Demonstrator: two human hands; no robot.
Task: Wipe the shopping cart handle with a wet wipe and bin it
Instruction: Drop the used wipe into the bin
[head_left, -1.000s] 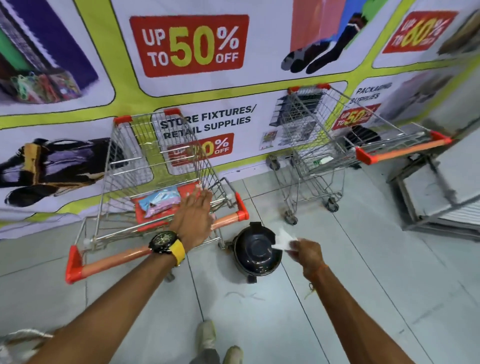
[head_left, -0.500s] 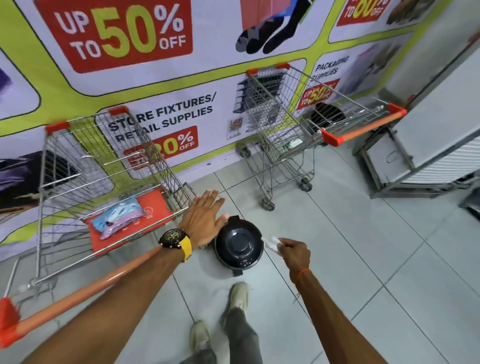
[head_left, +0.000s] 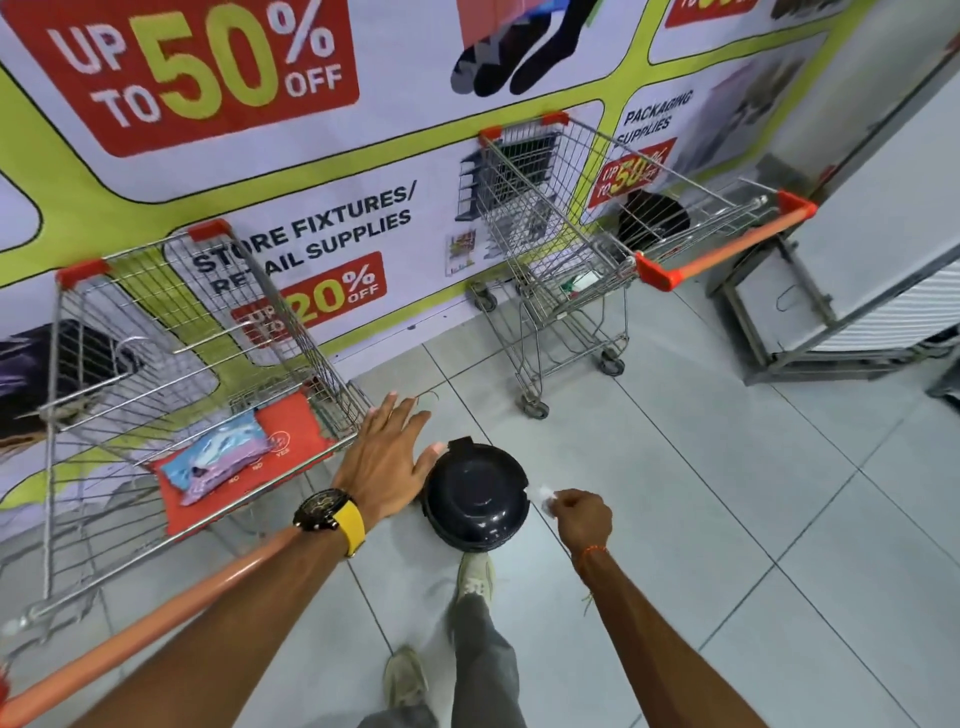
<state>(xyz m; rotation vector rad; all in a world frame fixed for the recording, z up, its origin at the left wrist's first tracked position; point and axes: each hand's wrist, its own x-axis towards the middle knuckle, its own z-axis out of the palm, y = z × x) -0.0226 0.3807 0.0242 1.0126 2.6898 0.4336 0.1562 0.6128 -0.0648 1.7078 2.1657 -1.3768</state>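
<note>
Nearest to us, below both hands: two pale shoes, the forward shoe (head_left: 475, 577) set against the near base of the bin, the rear shoe (head_left: 405, 678) behind it on the grey tiled floor (head_left: 727, 519); grey trouser legs above them. Our right hand (head_left: 584, 519): fingers pinched together on a small crumpled white wet wipe (head_left: 543, 496), held just beside the right rim of the bin; an orange thread around that wrist. Between our two hands: the bin (head_left: 475, 499), round, dark, glossy, its lid closed, standing on the floor. Our left hand (head_left: 387, 460): fingers spread flat and loose, gripping nothing, thumb tip close to the left edge of the bin, whether touching we cannot tell; a black watch (head_left: 322, 512) on a yellow strap at the wrist. Under and left of our left forearm: the orange cart handle (head_left: 156, 608), running down to the lower left. Beyond the left hand: the wire cart basket (head_left: 171, 332), with a red seat flap (head_left: 296, 431) carrying a pastel wipes packet (head_left: 218, 460). Beyond the right hand, well apart: a second cart (head_left: 566, 223) with its own orange handle, a small packet in its basket. Farthest: a wall banner (head_left: 208, 78) printed with discount signs.
</note>
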